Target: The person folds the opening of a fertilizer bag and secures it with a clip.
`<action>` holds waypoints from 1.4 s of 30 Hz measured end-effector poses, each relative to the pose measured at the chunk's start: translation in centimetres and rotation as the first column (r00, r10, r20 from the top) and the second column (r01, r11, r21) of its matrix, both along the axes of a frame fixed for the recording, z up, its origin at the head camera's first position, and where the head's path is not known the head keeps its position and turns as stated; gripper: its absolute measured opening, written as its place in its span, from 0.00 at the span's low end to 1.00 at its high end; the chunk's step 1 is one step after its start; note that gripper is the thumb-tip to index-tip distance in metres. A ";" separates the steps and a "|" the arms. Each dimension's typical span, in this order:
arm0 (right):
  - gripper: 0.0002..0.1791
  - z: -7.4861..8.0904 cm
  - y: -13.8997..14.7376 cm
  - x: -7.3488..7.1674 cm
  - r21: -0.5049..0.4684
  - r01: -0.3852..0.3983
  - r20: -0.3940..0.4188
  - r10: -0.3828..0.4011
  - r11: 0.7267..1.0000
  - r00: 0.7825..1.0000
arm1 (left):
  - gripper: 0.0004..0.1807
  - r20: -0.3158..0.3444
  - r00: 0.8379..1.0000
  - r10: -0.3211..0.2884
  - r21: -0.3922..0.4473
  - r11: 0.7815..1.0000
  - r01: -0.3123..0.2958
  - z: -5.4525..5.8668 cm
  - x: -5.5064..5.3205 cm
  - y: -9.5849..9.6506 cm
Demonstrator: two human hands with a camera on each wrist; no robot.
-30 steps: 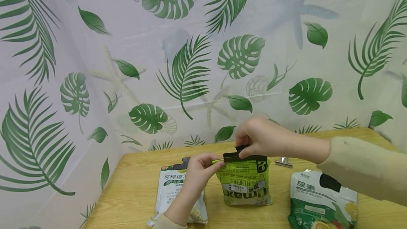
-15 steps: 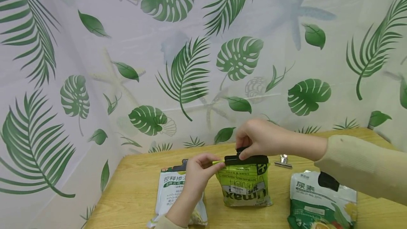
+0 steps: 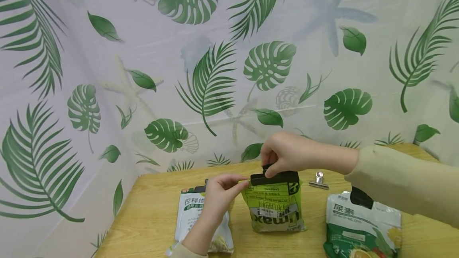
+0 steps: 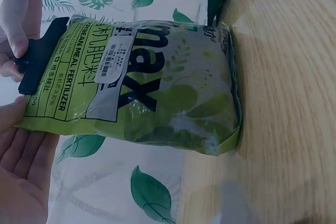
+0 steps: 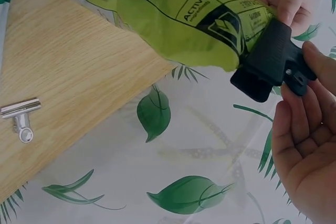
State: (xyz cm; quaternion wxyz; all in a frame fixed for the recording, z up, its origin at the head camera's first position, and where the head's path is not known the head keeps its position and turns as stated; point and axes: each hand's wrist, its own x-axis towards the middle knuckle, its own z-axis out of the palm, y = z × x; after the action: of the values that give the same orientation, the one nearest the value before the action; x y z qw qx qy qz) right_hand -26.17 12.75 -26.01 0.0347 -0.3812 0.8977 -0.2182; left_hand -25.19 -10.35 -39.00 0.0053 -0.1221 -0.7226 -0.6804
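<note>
A yellow-green bag of soybean meal fertilizer (image 3: 275, 210) stands on the table in the middle of the head view. Across its top edge sits a wide black clip (image 3: 287, 177). My right hand (image 3: 292, 152) pinches the clip's handles between thumb and fingers, seen close in the right wrist view, where the clip (image 5: 265, 59) lies over the bag's end. The left hand (image 3: 220, 196) pinches the bag's top left corner beside the clip. In the left wrist view the thumb of that hand (image 4: 26, 166) presses on the corner of the bag (image 4: 178, 82).
A white fertilizer bag (image 3: 190, 214) with a dark clip lies at left, partly behind my left forearm. At right is a green and white bag (image 3: 353, 226) with a black clip (image 3: 361, 198). A silver bulldog clip (image 3: 318, 180) lies behind, near the patterned curtain (image 3: 215, 71).
My right hand and the black clip have shifted slightly left along the bag's top. The left hand has drawn slightly left, still pinching the corner.
</note>
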 end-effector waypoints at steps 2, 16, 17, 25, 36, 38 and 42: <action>0.06 0.0 0.0 -0.2 -0.001 0.007 0.015 -0.007 1.000 1.000 | 0.08 -0.017 1.000 0.016 0.005 1.000 -0.016 0.0 0.0 0.1; 0.07 0.2 -1.0 0.4 0.074 0.012 -0.093 -0.005 0.997 0.996 | 0.08 -0.062 0.995 0.084 0.041 0.996 -0.082 -0.4 0.2 0.6; 0.07 0.2 -1.0 0.4 0.074 0.012 -0.094 -0.005 0.997 0.996 | 0.08 -0.057 0.995 0.086 0.044 0.996 -0.084 -0.4 0.2 0.6; 0.07 -0.2 -0.9 0.1 0.067 0.002 -0.118 0.006 0.998 0.993 | 0.08 -0.032 0.993 0.110 0.047 0.993 -0.108 -0.5 0.1 0.8; 0.07 -1.4 0.2 -0.9 -0.056 0.028 0.061 -0.024 0.998 0.998 | 0.09 0.009 0.993 0.117 0.063 0.991 -0.117 -0.5 0.1 1.0; 0.07 -1.3 0.1 -0.9 -0.039 0.030 0.054 -0.028 0.999 0.998 | 0.09 0.009 0.993 0.117 0.062 0.991 -0.117 -0.5 0.1 1.0; 0.08 -0.9 0.0 -0.7 0.025 0.033 0.016 -0.034 0.999 0.999 | 0.09 0.003 0.994 0.113 0.056 0.992 -0.113 -0.5 0.0 1.0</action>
State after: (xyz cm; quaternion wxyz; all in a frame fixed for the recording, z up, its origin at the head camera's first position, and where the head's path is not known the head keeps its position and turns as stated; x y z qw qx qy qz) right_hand -26.91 12.70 -26.94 0.0431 -0.3638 0.9063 -0.2107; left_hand -25.17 -9.39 -39.53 0.0472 -0.0810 -0.7092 -0.6988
